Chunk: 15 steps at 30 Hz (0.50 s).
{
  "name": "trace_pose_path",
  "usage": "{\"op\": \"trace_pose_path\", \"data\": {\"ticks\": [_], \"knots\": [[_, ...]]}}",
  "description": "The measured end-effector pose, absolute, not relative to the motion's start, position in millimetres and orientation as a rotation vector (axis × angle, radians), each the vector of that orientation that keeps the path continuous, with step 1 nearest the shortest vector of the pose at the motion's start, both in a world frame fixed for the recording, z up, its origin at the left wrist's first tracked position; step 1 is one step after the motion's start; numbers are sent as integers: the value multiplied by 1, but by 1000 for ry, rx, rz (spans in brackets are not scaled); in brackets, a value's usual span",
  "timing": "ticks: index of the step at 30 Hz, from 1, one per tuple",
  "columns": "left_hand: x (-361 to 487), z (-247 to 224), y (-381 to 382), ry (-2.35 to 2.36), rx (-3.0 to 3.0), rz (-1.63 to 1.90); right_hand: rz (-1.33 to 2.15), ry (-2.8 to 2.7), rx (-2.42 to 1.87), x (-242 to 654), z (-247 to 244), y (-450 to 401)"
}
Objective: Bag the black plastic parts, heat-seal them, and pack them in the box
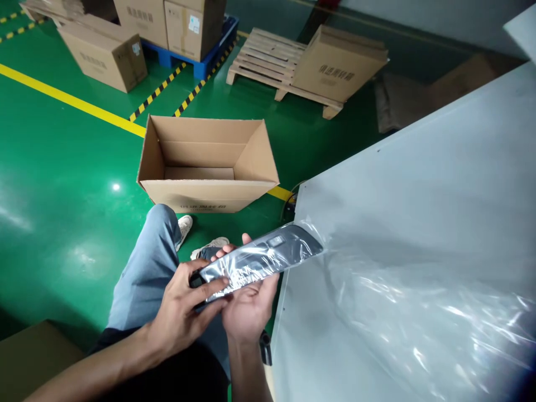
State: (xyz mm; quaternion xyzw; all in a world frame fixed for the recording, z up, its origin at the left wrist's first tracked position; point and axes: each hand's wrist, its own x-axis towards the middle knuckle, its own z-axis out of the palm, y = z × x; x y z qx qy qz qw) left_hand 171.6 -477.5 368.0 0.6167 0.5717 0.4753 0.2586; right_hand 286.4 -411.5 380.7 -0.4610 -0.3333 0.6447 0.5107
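A long, dark plastic trim panel (255, 259) with a small light-grey switch-like inset lies tilted across my hands. Clear plastic film wraps most of it and catches the light. My left hand (188, 298) grips its near left end, fingers over the top of the film. From underneath, my right hand (249, 304) cradles the middle, its thumb along the near edge and fingertips showing past the far edge. The panel's right end reaches over the edge of a pale grey table (360, 206). The underside of the panel is hidden.
Crumpled clear plastic bags (402, 312) lie on the table. An open cardboard box (209, 192) stands on the green floor in front of my legs. Farther back are a wooden pallet (268, 56) with a carton, a blue pallet (203, 67) with boxes, and another closed carton (104, 56).
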Motion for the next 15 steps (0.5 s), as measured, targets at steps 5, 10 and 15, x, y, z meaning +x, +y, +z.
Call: {"op": "trace_pose_path", "data": {"ticks": [5, 10, 15], "knots": [[166, 367, -483, 1402, 1637, 1297, 1492, -772, -1185, 288, 380, -409], [161, 373, -471, 1326, 830, 1138, 1569, -666, -1080, 285, 374, -407], [159, 373, -456, 995, 386, 611, 1689, -693, -1312, 284, 376, -394]]}}
